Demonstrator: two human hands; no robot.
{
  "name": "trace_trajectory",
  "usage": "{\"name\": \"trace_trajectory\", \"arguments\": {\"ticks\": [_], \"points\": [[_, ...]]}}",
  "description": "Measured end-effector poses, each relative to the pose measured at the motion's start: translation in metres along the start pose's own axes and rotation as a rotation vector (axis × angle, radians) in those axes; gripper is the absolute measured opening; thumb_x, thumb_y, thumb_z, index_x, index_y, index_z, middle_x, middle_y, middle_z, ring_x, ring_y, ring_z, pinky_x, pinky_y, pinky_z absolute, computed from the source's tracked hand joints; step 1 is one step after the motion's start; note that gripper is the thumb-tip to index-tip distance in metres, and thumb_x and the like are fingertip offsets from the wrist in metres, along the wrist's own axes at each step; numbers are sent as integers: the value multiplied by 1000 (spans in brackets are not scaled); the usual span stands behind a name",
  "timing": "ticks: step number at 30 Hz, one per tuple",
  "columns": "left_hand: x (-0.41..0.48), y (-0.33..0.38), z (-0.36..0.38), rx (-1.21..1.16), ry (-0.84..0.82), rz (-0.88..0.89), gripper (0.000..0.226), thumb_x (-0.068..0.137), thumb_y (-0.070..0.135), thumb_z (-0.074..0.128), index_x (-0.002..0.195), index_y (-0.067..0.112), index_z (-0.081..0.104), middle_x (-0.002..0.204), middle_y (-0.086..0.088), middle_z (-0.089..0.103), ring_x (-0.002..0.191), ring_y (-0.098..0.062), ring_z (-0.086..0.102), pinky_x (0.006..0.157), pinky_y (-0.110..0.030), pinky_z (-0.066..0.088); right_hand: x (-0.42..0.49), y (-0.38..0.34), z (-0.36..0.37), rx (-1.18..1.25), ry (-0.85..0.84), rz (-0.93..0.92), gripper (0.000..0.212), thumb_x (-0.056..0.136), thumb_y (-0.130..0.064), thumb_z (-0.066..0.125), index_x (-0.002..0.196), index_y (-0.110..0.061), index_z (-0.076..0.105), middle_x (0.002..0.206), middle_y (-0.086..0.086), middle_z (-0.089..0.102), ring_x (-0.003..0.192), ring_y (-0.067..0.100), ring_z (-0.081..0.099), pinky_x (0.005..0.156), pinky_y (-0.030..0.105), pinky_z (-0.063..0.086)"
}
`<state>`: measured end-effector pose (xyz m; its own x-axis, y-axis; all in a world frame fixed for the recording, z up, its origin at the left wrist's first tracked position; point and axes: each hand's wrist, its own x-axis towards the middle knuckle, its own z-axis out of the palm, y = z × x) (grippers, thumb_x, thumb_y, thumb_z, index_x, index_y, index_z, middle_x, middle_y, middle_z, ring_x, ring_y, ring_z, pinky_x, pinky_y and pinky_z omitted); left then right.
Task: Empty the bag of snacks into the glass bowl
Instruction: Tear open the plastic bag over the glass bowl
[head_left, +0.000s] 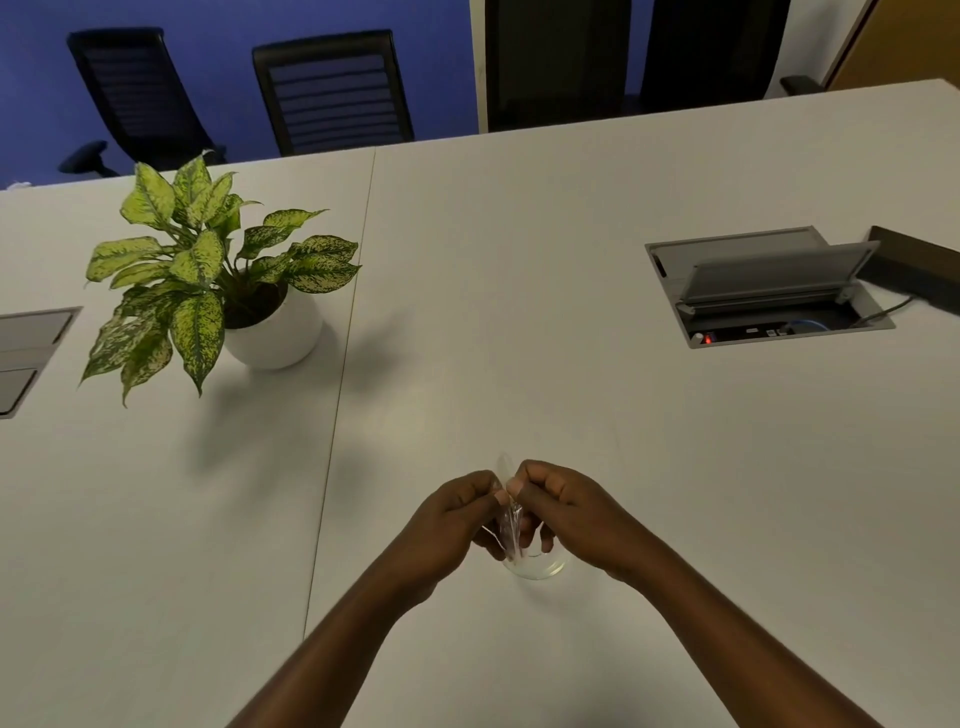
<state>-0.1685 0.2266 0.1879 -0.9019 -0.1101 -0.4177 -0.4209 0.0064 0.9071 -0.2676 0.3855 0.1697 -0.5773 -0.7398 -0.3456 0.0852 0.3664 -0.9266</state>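
Fingers of the left hand and the right hand are pinching the top of a small clear plastic bag between them, thumbs and forefingers closing on the film from either side, so both hands are gripping the bag and neither is lying open. The bag is hanging upright between the hands, its top edge sticking up just above the fingertips and its lower end reaching down over the glass bowl, which is standing on the white tabletop directly beneath the hands. Only the near rim of the bowl is showing; what little of its inside is visible is looking empty, and the contents of the bag are too small and blurred to make out. Judging from this, the task is sitting at an early stage: the bag is being held at its mouth, probably for opening, and the tipping of snacks into the bowl is not yet done. Farther out, a potted plant is standing well apart to the left, and an open cable hatch is sitting to the right.
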Motion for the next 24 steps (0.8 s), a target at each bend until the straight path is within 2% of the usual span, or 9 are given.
{"name": "trace_trajectory", "arguments": {"ticks": [2,4,7,10,14,17,20,24], "points": [[0,-2,2,23,41,-8,29,104,18,46,92,1,67,85,-13,75,75,-21,71,69,-31,57,-1,1,3,-26,20,-9,29,104,-34,54,90,-10,64,77,9,74,68,12,70,59,22,52],[-1,-2,6,91,96,4,27,101,12,46,84,3,65,75,-5,74,68,-16,70,66,-28,58,-1,2,6,-67,55,-18,29,103,-30,54,86,-9,61,71,2,72,64,10,69,59,21,51],[-1,-2,10,209,214,9,24,96,9,48,76,6,62,65,-4,72,58,-11,68,60,-26,57,0,4,9,-133,139,-1,30,103,-30,53,84,-8,58,71,6,74,65,17,69,61,25,49],[0,-3,13,231,289,26,24,99,12,49,84,-3,61,67,-6,71,55,-9,67,56,-22,55,0,3,6,-104,183,18,31,104,-31,52,85,-9,59,75,9,74,69,21,71,62,25,48],[0,-2,17,211,301,58,30,102,19,51,85,-4,61,63,0,71,54,-8,67,54,-18,52,-3,0,10,-70,105,45,38,101,-47,53,83,-15,62,76,3,74,63,3,67,57,13,46],[2,-2,18,203,294,58,29,101,18,50,84,-3,60,64,-1,72,56,-10,67,56,-21,54,-5,2,13,-71,73,38,36,104,-43,50,80,-20,63,82,7,75,65,4,67,55,9,45],[3,-4,17,154,269,25,30,103,19,48,85,-3,60,65,-1,72,58,-13,68,59,-25,56,-6,3,12,-88,107,22,32,105,-34,50,84,-14,64,80,7,75,67,10,71,56,11,46],[2,-8,16,70,212,-55,34,103,25,51,85,-2,61,70,-12,71,64,-19,68,64,-30,59,-5,5,13,-99,152,22,30,105,-29,51,86,-10,64,77,6,76,72,20,74,59,24,53]]}}
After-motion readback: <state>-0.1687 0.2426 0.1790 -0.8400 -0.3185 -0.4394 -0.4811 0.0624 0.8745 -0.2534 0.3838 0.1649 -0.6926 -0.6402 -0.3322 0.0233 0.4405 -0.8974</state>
